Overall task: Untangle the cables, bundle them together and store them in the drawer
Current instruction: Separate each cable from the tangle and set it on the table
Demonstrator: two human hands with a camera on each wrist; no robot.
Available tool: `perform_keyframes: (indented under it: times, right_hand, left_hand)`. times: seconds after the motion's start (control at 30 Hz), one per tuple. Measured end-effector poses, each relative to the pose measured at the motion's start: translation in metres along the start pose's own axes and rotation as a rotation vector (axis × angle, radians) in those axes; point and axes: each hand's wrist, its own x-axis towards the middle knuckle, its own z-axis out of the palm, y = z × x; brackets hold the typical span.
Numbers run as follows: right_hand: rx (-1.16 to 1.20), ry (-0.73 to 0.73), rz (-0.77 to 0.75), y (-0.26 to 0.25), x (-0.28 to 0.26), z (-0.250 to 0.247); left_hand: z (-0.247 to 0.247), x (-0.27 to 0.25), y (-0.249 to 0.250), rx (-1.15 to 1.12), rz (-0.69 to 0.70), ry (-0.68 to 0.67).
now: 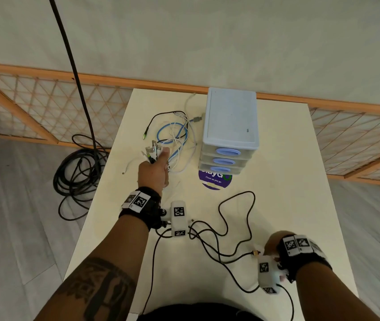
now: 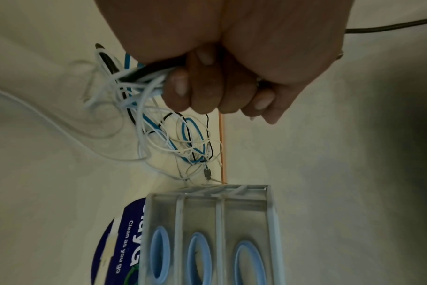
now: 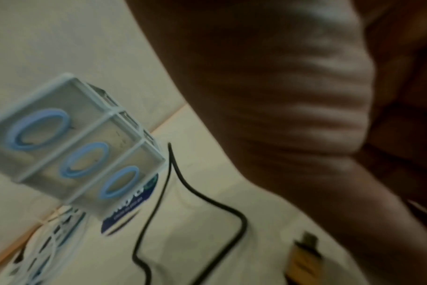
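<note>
White, blue and black thin cables (image 1: pixel 175 137) lie tangled on the cream worktop (image 1: pixel 277 181), just left of the pale-blue three-drawer plastic unit (image 1: pixel 229 133), drawers closed. Left hand (image 1: pixel 154 171) is clenched round the gathered plug ends. Right hand (image 1: pixel 273 246) is near the brown plug of a black cable (image 1: pixel 235 205); grip unclear. Suggest: lift the plugs slowly, draw one strand out at a time. Left wrist view alone shows fingers (image 2: pixel 207 92) wrapping the strands; right wrist view is blurred.

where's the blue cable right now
In the head view the blue cable lies looped in the tangle on the table, left of the drawer unit, just beyond the left hand.
</note>
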Motion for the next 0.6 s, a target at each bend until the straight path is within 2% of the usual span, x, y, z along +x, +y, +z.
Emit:
perform_keyframes:
  times: [0.17,0.27,0.43,0.5,0.6]
  right_hand:
    - [0.048,-0.038,-0.019,-0.02,0.003,0.004]
    - [0.22,-0.018,-0.044,-0.029,0.021,-0.01]
    - [0.438,0.256,-0.057,-0.054,0.013,-0.066]
    - [0.637,0.372,-0.128,-0.065,0.003,-0.09]
    - [1.04,0.468,-0.366,-0.082,-0.029,-0.122]
  left_hand:
    - [0.008,-0.01,-0.005,0.081,0.0,-0.082]
    - [0.01,-0.012,-0.009,0.101,-0.016,-0.114]
    - [0.014,-0.015,-0.01,0.131,-0.026,-0.165]
    - [0.016,-0.016,-0.008,0.147,-0.023,-0.172]
    - [0.017,-0.016,-0.003,0.175,-0.007,-0.191]
